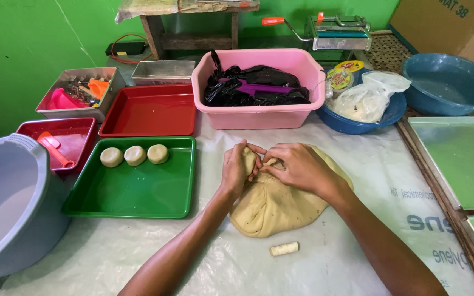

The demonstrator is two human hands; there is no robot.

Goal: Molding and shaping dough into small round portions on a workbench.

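At the far left, a grey plastic basin [6, 203] sits at the table's edge, with a small red tray [78, 137] holding an orange scraper [53, 149] just behind it. Beside them, a green tray [138, 192] carries three round dough pieces [134, 155] in a row along its far side. At centre, your left hand [237, 170] and right hand [300, 167] meet at the far edge of a large mound of pale dough [275, 205] lying on the plastic-covered table [357, 263]; your left fingers curl closed around a pinch of dough, your right fingers press down on the mound next to them, fingertips of both hands touching. A short dough roll [284, 249] lies just in front of the mound. Behind, a pink tub [259, 112] holds black plastic bags [253, 87].
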